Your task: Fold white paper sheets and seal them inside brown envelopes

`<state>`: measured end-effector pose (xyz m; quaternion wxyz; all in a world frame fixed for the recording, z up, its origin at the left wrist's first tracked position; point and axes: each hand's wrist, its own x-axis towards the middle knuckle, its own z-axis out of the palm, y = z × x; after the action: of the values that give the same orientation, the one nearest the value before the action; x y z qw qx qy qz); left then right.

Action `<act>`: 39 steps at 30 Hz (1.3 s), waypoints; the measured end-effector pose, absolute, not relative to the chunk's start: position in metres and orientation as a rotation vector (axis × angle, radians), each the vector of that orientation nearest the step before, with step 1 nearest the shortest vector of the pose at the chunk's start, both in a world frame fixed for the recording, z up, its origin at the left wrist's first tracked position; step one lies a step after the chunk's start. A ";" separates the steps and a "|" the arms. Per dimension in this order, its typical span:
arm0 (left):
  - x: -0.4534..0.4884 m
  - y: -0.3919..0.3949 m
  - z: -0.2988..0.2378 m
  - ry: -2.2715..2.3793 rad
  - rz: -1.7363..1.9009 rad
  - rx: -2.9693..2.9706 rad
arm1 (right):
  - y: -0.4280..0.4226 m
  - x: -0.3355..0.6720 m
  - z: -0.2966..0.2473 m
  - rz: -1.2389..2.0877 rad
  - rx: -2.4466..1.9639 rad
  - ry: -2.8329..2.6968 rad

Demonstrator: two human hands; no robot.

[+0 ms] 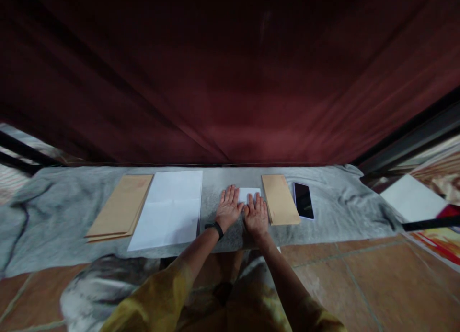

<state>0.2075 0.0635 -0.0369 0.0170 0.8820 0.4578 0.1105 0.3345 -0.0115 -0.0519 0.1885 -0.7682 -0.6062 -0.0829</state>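
Observation:
A small white piece of paper, seemingly folded, (249, 192) lies on the grey cloth between and under my fingers. My left hand (228, 208) is flat with its fingers stretched out, at the paper's left edge. Over the paper's lower right part, my right hand (256, 216) rests palm down, fingers extended. Neither hand grips anything. Just right of my right hand is a brown envelope (281, 200). To the left of my left hand lies a stack of large white paper sheets (168, 210).
Several brown envelopes (120, 205) are stacked left of the white sheets. A dark-screened phone (304, 200) lies right of the single envelope pile. The grey cloth (345, 202) is wrinkled at both ends. A dark red curtain-like surface (230, 83) rises behind; tiled floor (388, 269) is below.

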 end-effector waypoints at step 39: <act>0.169 -0.016 -0.028 1.366 0.341 2.777 | -0.050 0.320 -0.041 -0.040 -2.057 -1.824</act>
<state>0.1685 -0.0155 -0.0276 0.0142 0.8918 0.4387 0.1094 0.3202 -0.0495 -0.0411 0.1948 -0.7338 -0.6506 -0.0141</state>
